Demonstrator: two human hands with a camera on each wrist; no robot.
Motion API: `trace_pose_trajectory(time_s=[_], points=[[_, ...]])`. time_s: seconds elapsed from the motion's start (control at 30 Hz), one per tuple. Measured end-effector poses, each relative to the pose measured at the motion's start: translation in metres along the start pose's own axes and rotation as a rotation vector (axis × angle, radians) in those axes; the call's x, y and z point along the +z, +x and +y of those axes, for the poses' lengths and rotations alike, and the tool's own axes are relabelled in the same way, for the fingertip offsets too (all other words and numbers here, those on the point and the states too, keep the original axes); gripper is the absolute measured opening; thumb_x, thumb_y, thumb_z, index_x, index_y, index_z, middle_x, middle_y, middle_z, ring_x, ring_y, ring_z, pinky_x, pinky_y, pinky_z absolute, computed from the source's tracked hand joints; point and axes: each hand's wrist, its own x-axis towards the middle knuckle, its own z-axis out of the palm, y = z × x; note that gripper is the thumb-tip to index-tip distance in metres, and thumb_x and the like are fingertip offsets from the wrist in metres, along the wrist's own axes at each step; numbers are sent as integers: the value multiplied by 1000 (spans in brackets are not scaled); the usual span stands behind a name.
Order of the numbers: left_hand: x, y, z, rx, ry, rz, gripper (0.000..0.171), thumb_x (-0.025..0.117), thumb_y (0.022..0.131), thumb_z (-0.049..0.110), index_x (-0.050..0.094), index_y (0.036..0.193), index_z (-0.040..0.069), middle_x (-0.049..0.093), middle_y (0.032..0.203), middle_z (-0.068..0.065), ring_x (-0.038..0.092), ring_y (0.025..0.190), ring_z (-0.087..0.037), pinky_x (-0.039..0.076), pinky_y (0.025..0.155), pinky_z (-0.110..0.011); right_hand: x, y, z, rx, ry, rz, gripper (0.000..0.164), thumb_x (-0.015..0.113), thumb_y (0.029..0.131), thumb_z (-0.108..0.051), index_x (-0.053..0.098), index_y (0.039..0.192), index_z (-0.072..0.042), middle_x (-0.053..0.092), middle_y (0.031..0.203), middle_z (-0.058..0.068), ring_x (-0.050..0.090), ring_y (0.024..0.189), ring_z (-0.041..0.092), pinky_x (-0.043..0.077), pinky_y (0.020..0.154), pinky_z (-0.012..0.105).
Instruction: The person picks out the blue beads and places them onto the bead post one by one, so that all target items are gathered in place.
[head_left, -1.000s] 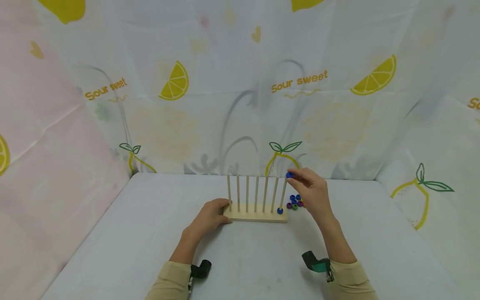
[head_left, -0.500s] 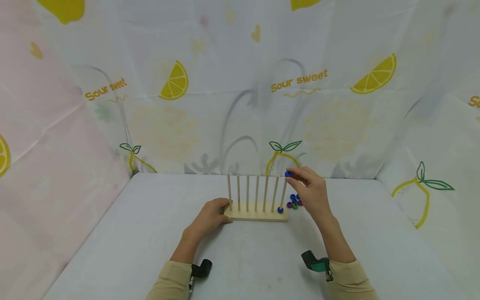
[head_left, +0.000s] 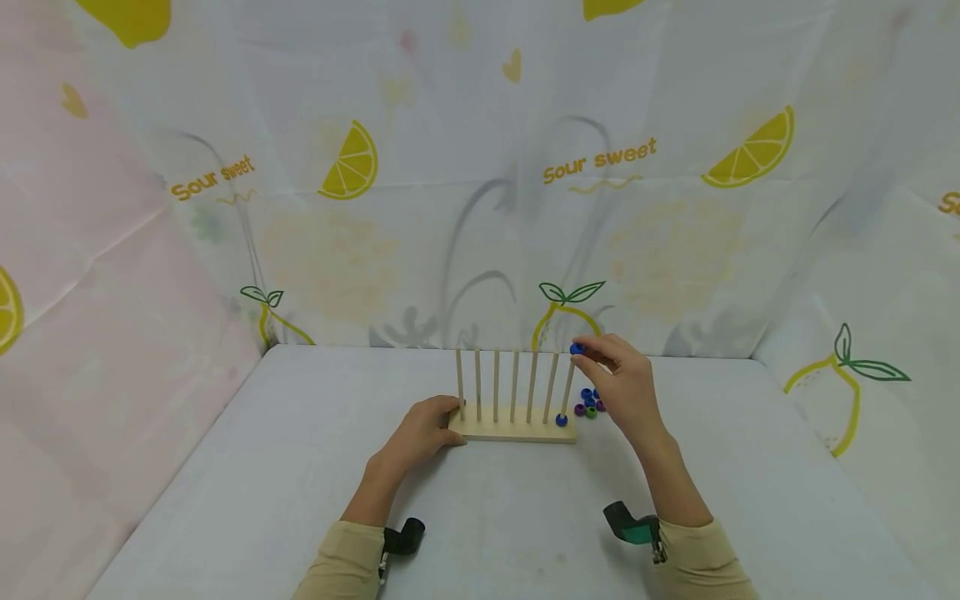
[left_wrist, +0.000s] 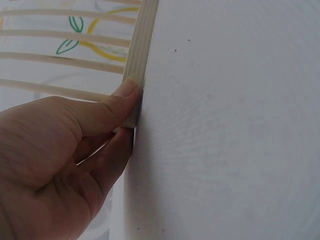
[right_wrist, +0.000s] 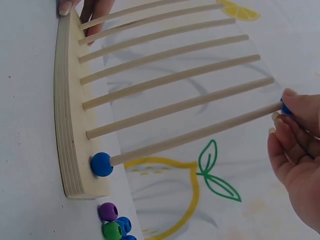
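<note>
A pale wooden peg board (head_left: 513,430) with a row of several thin upright dowels stands on the table. My left hand (head_left: 420,433) grips its left end, thumb on the front edge and fingers behind, as the left wrist view shows. At the top of the rightmost dowel (right_wrist: 195,134), my right hand (head_left: 624,379) pinches a blue bead (head_left: 577,348) between thumb and fingers. In the right wrist view that bead is right at the dowel's tip, mostly covered by the thumb. Another blue bead (right_wrist: 102,164) sits at the foot of the same dowel.
Just right of the board lies a cluster of loose beads, among them a purple bead (right_wrist: 108,211) and a green bead (right_wrist: 112,230), partly behind my right hand in the head view. A lemon-print cloth (head_left: 450,250) hangs behind the white table (head_left: 300,467).
My right hand has shifted slightly left with the blue bead, bringing it to the rightmost dowel's top. My left hand stays on the board's end.
</note>
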Motion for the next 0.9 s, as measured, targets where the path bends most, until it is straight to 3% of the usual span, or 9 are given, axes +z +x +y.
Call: trace_pose_trajectory(time_s=[0.2, 0.67, 0.9], points=[[0, 0, 0, -3, -9, 4, 58, 83, 77, 7, 63, 130, -1, 62, 136, -16, 55, 131, -34, 44, 111, -50, 0, 0, 12, -38, -53, -6, 21, 74, 87, -4, 75, 108, -5, 66, 89, 6, 57, 85, 0, 48, 87, 2], [2, 1, -4, 8, -14, 15, 57, 83, 76, 8, 63, 130, 0, 62, 136, -15, 56, 130, -33, 45, 111, -49, -1, 2, 9, -104, -157, -11, 22, 76, 84, -1, 75, 106, -2, 66, 86, 4, 59, 81, 7, 46, 82, 0], [1, 0, -3, 0, -10, 11, 58, 83, 77, 8, 62, 131, 0, 61, 137, -16, 54, 131, -34, 44, 112, -50, -2, 2, 6, -85, -181, -33, 22, 76, 85, -2, 75, 107, -3, 67, 87, 4, 59, 81, 8, 45, 81, -1]])
